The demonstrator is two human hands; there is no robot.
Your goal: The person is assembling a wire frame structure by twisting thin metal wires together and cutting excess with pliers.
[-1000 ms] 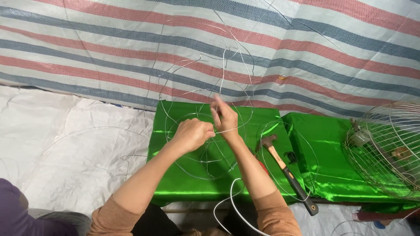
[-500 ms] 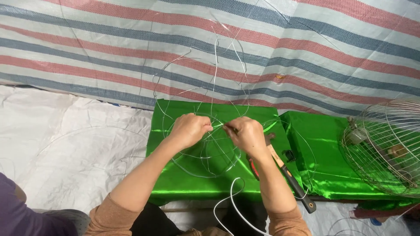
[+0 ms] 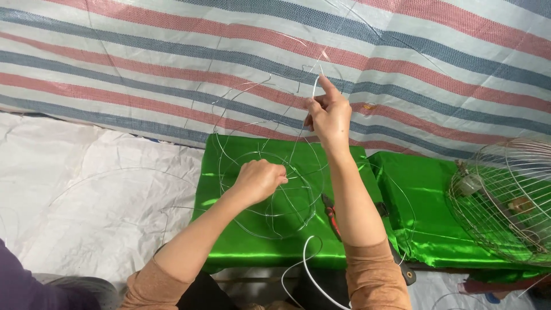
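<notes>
Since half a second ago: right hand (image 3: 328, 117) has gone up and away from the left, drawing the thin wire (image 3: 314, 92) high over the striped tarp (image 3: 115, 63); left hand (image 3: 259, 181) has stayed low on the frame
Left hand: curled into a tight fist on the round wire frame (image 3: 270, 195), pinning it near the middle, where the spokes meet, onto the green cloth (image 3: 241, 244)
Right hand: fingers pinched narrow on the wire, index finger pointing up along it
Where the wire is: it runs from the frame under my left fist up to my right fingertips, clear of the cloth
Doing it well: I judge the pull should stay straight and steady, with my left fist holding firm so the frame does not lift or twist; jerking could kink the wire
Watch out for: white cord (image 3: 307, 270) looping near my lap; pliers (image 3: 330, 213) with red handles just beside my right forearm
Off to the side: fan guard (image 3: 505, 198) at the right edge, well apart from both hands
</notes>
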